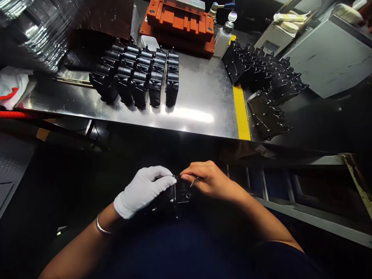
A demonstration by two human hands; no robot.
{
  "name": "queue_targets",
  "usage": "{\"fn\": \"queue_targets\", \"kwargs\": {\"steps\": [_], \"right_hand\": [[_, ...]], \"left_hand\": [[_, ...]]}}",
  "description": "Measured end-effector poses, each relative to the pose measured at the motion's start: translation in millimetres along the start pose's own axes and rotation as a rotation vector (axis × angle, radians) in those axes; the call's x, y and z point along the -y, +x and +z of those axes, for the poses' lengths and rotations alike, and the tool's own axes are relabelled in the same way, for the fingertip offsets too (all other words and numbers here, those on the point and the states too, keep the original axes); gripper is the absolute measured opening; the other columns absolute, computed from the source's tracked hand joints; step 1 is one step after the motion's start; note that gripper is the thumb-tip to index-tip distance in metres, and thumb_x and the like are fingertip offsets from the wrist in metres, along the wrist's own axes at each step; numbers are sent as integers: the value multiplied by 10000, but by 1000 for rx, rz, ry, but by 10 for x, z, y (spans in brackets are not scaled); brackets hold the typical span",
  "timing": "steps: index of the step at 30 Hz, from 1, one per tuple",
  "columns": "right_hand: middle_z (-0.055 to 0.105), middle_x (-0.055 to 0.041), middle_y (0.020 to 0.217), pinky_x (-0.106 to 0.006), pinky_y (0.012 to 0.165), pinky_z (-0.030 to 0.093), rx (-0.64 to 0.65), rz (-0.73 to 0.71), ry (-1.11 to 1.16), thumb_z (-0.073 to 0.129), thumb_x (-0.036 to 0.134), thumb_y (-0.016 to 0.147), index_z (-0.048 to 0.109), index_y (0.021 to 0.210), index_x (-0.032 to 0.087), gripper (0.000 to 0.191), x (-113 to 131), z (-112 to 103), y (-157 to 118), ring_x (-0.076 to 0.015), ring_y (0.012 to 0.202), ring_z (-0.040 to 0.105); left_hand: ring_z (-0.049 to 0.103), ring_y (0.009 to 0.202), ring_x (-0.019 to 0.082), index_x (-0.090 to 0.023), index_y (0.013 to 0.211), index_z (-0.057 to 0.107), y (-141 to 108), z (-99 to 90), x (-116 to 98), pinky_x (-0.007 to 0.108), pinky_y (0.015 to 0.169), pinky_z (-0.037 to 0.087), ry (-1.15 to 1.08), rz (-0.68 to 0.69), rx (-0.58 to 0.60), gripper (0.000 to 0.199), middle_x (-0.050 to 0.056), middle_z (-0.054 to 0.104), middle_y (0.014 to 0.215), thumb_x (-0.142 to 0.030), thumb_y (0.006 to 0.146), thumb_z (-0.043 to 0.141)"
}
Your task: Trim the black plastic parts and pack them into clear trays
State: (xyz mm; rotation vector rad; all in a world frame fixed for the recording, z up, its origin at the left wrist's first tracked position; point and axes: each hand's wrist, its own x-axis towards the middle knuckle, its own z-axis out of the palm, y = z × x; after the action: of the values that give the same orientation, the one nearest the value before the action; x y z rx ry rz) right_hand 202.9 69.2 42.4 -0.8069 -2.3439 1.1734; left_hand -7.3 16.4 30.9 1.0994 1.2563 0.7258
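Observation:
My left hand (143, 192), in a white glove, grips a black molded plastic part (183, 197) by its upper edge, thumb on the near side. The part is dark against my dark clothing, so its full outline is hard to make out. To its right, my bare right hand (213, 179) is closed, with thumb and forefinger pinched near the part's top right edge. A small thin metal blade (194, 181) sticks out below those fingers; the rest of it is hidden in the hand.
Rows of black molded parts (141, 89) stand on the steel table (200, 93). More black parts (267, 112) sit right of a yellow strip (241, 112). Behind are an orange fixture (180, 23) and a white pump bottle (222, 40). A metal rack (314, 224) is at right.

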Motion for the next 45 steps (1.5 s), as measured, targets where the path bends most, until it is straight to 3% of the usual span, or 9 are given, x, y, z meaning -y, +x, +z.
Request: {"fn": "queue_targets", "kwargs": {"steps": [5,10,14,22,28,31,33,37,45], "right_hand": [[680,-32,751,-210,597,457,-56,108,63,589,253,894,683,858,153,142,-87,60,27,-108,652,605],[624,-9,760,-216,625,455,-157,271,200,440,346,969,619,925,166,258,-56,131,-41,-104,685,579],[520,12,599,-206,539,398,-161,155,239,439,311,965,552,651,153,370,-2,233,-99,-78,551,486],[517,4,569,-207,514,390,-236,91,199,485,239,939,577,643,144,324,1,284,-128,-80,523,478],[496,10,553,-210,498,366,-139,33,237,489,223,934,559,628,148,322,-15,234,-127,-78,510,452],[457,18,533,-206,471,352,-41,-3,391,467,259,947,523,590,153,377,-39,194,-120,-72,488,425],[472,19,535,-198,463,361,-66,-31,469,445,270,960,556,633,145,367,-48,181,-117,-70,480,441],[521,4,573,-200,475,372,-213,-51,271,454,220,951,599,711,138,292,-28,198,-116,-73,497,465],[500,8,555,-217,471,365,-215,-90,105,436,207,950,578,711,159,282,24,200,-125,-84,490,443]], "left_hand": [[579,567,99,-191,689,699,-16,27,1,173,532,452,-12,37,72,145,-21,661,630,-310,768,672],[557,540,94,-184,655,700,-25,49,46,168,505,442,-68,58,-128,168,-17,648,597,-337,720,723],[556,535,96,-180,637,708,-22,52,108,166,496,440,-108,60,-233,197,-9,647,581,-363,704,739],[552,522,98,-184,636,712,-37,100,113,171,483,441,-165,59,-241,165,-9,653,576,-333,701,742],[544,511,94,-175,591,705,-35,114,69,166,482,441,-177,19,-322,150,-5,646,555,-303,639,765],[525,489,90,-166,580,700,-29,114,40,167,462,432,-210,-13,-294,173,-4,632,536,-318,616,774],[519,489,90,-162,579,699,-25,111,27,170,463,430,-216,-3,-296,186,-4,625,532,-328,610,777],[526,505,104,-155,580,694,-19,94,36,190,478,440,-185,16,-330,217,7,628,545,-354,620,770],[530,515,121,-160,580,690,-21,96,51,217,486,447,-149,5,-326,256,15,630,552,-402,628,759]]}}
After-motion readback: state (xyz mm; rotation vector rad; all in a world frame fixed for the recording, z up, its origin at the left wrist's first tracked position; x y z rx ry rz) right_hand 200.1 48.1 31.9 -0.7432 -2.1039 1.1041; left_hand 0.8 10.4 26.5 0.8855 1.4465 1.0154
